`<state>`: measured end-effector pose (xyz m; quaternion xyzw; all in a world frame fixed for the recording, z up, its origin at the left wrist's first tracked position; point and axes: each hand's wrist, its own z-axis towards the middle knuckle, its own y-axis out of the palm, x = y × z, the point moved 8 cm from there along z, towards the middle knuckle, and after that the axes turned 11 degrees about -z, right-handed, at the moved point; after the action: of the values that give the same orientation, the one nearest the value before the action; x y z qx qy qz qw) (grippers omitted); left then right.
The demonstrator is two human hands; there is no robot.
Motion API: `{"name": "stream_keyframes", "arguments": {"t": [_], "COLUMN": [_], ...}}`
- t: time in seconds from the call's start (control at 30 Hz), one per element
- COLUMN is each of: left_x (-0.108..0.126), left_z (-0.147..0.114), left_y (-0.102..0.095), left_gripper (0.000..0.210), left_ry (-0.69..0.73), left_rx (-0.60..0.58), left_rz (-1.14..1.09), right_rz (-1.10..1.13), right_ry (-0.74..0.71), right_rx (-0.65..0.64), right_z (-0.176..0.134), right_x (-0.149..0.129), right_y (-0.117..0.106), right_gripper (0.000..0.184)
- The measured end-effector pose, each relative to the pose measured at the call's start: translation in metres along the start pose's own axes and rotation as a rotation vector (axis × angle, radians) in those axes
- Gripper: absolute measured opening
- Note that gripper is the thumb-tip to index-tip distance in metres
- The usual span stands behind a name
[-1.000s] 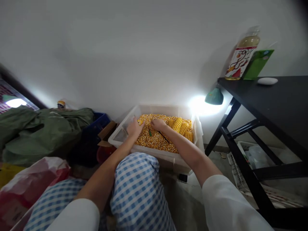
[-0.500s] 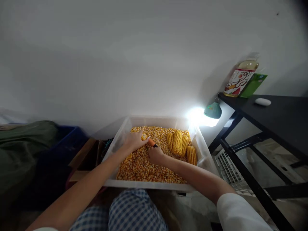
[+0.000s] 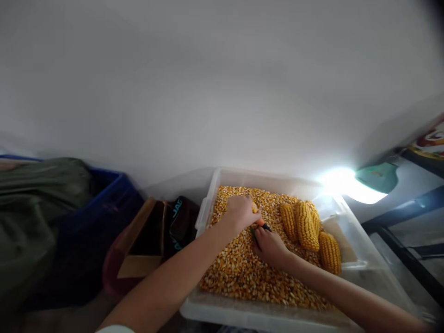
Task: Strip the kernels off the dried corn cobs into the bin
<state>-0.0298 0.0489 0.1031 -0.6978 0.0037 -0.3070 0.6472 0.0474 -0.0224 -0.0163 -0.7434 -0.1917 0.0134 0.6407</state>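
Note:
My left hand (image 3: 240,213) is closed around a corn cob (image 3: 255,208), of which only a small yellow part shows beside the fingers. Close to it, my right hand (image 3: 269,247) grips a small tool with an orange and black handle (image 3: 262,224); its working end is hidden against the cob and my left hand. Both hands are over a translucent plastic bin (image 3: 229,317) holding a thick layer of loose corn kernels (image 3: 239,273). Several whole yellow corn cobs (image 3: 307,226) lie on the kernels to the right of my right hand.
A lit green-shaded lamp (image 3: 376,180) hangs off a dark table frame (image 3: 412,273) at the right. Left of the bin are a cardboard box (image 3: 140,266) and a blue crate (image 3: 107,203) with green cloth (image 3: 45,185) on it. A pale wall (image 3: 208,92) rises behind.
The view has turned left and moved closer, so the bin and lamp appear farther right. Both hands still hold the cob and the tool, and my left hand has turned over the cob.

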Motion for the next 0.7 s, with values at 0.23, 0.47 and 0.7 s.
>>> {"name": "stream_keyframes", "arguments": {"t": [0.23, 0.47, 0.7], "left_x": [0.010, 0.005, -0.014], "left_z": [-0.013, -0.016, -0.011], "left_y": [-0.001, 0.012, -0.002], "left_gripper": [0.055, 0.046, 0.046], "left_ry": [0.073, -0.027, -0.070], "left_rx": [-0.012, -0.182, 0.008], "left_rz": [-0.072, -0.139, -0.101], "right_rz": [0.058, 0.136, 0.086], "right_ry": [0.070, 0.011, 0.005], "right_rx": [-0.059, -0.050, -0.037], "right_z": [0.000, 0.002, 0.004], "right_x": [0.002, 0.001, 0.000], "right_y": [0.007, 0.013, -0.011], "right_gripper": [0.034, 0.030, 0.031]}}
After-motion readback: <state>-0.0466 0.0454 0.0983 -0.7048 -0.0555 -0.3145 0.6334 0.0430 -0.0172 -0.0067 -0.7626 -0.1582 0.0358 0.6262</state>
